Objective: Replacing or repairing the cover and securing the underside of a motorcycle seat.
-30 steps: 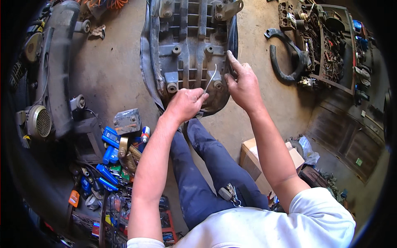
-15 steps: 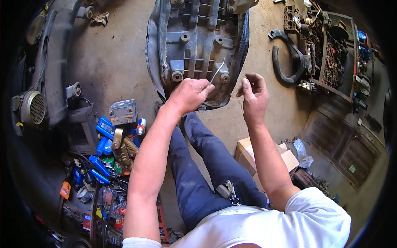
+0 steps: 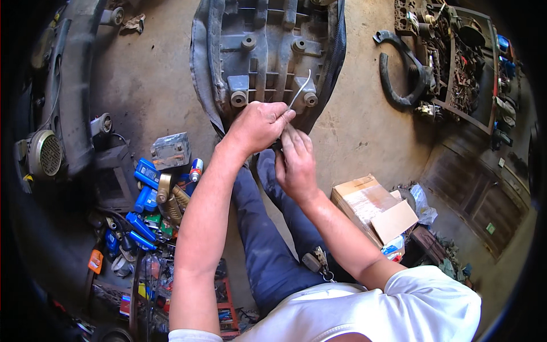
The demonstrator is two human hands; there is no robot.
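In front of me is an upturned motorcycle seat (image 3: 273, 57), its ribbed black plastic base facing up and its dark cover hanging loose along the sides. Over its near end, my left hand (image 3: 256, 125) pinches a thin whitish wire-like strand (image 3: 302, 88), whose free end curves up and away. Just below, my right hand (image 3: 297, 162) has come against the left one, its fingers drawn together at the near edge of the seat. What lies between the right fingers is hidden. Round rubber feet (image 3: 239, 98) stand on the base close to my left hand.
Blue bottles (image 3: 146, 174), a battery (image 3: 170, 150) and a spray can (image 3: 196, 169) crowd the floor at left. On the right are a cardboard box (image 3: 364, 205), a curved black hose (image 3: 393, 85) and a metal frame (image 3: 464, 117) full of parts.
My right hand has moved left and nearer, from apart at the right to beside my left hand, and its fingers have closed. The left hand still pinches the strand.
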